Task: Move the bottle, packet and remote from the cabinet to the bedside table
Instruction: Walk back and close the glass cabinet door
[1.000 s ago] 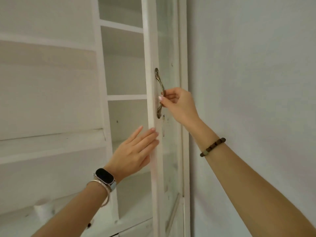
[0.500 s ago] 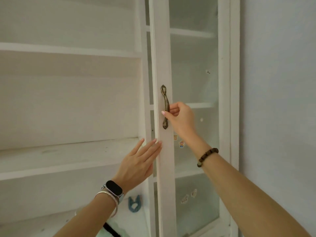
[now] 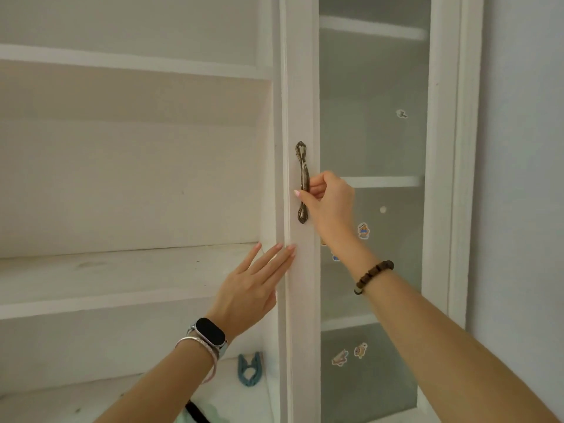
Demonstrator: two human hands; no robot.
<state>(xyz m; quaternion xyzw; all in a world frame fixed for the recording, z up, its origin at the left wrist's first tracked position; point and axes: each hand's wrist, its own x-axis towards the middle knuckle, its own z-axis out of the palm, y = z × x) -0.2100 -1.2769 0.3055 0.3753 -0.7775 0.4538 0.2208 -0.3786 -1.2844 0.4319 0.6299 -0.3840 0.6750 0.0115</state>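
A white cabinet door [image 3: 300, 87] with a frosted glass pane stands flush with the cabinet frame in front of me. My right hand [image 3: 328, 203] grips its bronze handle [image 3: 303, 181]. My left hand [image 3: 254, 279] lies flat with fingers spread, its fingertips on the door's left edge below the handle. No bottle, packet or remote shows in this view.
Open white shelves [image 3: 122, 270] run to the left of the door. A teal clip [image 3: 249, 372] lies on the lower shelf, and a dark object [image 3: 197, 413] peeks out at the bottom edge. Small stickers [image 3: 363, 231] dot the glass. A plain wall [image 3: 525, 178] is on the right.
The door has swung from edge-on to flat against the cabinet front, with my right hand on the handle throughout. The view has shifted right to left across the cabinet.
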